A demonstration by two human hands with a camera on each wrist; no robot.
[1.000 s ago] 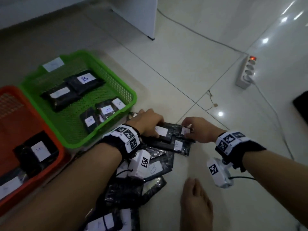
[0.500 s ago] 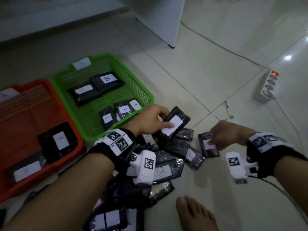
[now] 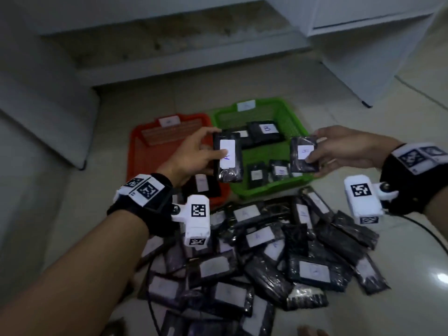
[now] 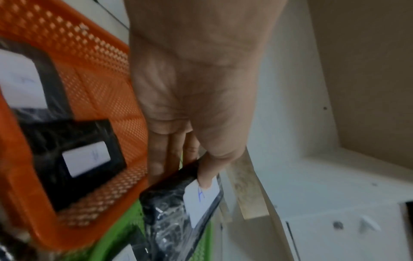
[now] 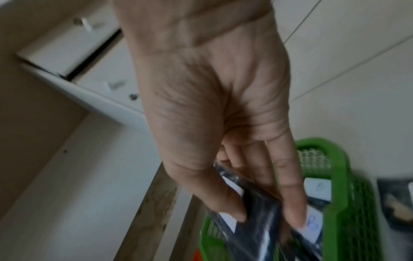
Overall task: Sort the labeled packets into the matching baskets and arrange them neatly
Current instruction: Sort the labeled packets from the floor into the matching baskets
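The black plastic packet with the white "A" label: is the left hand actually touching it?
Touching. In the left wrist view the left hand pinches the black plastic packet, thumb pressed on its white label and fingers behind it.

Glossy pale tiled floor (image 3: 412,275) reflecting a bright light spot (image 3: 443,278), with white panelled furniture (image 3: 378,44) and a low white step (image 3: 169,66) behind.

Two black packets are held up over the baskets. The packet marked A (image 3: 228,156) stands upright at 11 o'clock of the pile of packets (image 3: 274,253); the second packet (image 3: 303,151) at 12. Orange basket (image 3: 135,151) lies beside green basket (image 3: 294,117).
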